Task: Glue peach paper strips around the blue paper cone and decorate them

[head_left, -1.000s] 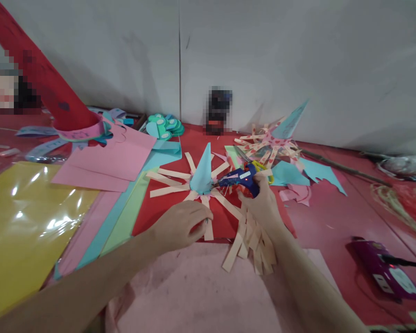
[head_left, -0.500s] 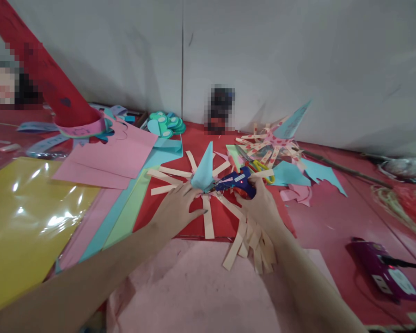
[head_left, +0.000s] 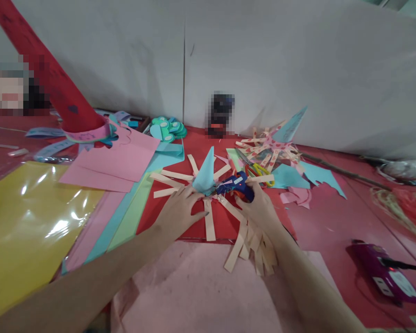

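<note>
My right hand (head_left: 260, 203) is closed around a blue hot glue gun (head_left: 241, 181), whose nozzle points left at the foot of a light blue paper cone (head_left: 205, 172). The cone stands upright, with cream paper strips (head_left: 210, 224) radiating from its base over red paper. My left hand (head_left: 180, 210) lies beside the cone, its thumb apart from the fingers and the fingertips against the base. A pile of loose cream strips (head_left: 253, 249) sits beneath my right wrist. The nozzle's exact point of contact is too small to make out.
A finished-looking cone with heart-patterned strips (head_left: 275, 141) stands at the back right, near yellow-handled scissors (head_left: 263, 172). Pink sheets (head_left: 107, 162) and a yellow plastic-covered sheet (head_left: 31, 222) lie left. A purple power strip (head_left: 384, 273) is at right. A red cone (head_left: 65, 92) leans back left.
The view has shifted slightly. The glue gun has tilted a little and stays at the cone's base; my left hand remains beside the cone.
</note>
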### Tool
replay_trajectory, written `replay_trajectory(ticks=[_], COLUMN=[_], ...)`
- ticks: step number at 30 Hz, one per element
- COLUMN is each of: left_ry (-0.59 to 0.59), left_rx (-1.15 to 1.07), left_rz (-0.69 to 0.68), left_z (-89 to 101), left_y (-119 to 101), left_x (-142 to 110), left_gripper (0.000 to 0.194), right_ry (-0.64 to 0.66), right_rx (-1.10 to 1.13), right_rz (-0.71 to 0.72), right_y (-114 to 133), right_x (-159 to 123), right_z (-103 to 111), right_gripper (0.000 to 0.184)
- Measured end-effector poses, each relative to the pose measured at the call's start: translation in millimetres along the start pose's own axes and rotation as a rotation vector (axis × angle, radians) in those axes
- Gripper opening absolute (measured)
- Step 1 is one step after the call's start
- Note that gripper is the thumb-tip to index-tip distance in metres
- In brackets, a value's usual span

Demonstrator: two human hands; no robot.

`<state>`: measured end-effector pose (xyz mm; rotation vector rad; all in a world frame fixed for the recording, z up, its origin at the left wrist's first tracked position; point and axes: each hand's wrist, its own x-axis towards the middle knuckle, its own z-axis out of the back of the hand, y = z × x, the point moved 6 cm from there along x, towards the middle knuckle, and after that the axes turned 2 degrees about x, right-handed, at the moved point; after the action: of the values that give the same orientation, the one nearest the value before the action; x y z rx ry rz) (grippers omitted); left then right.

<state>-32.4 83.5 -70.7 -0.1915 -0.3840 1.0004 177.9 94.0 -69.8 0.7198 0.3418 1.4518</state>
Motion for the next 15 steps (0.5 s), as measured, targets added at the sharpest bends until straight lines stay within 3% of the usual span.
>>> replay_trajectory(ticks=[15], left_ry=[0.012], left_rx=[-0.047], left_rz=[0.014], left_z=[2.9], left_y=[-3.7], left_x=[2.1], left_gripper=[0.025], right_ry=[0.068], right_rx=[-0.020], right_rz=[-0.072], right_y=[-6.4], right_x=[4.0], right_z=[3.1], right_gripper=[0.041])
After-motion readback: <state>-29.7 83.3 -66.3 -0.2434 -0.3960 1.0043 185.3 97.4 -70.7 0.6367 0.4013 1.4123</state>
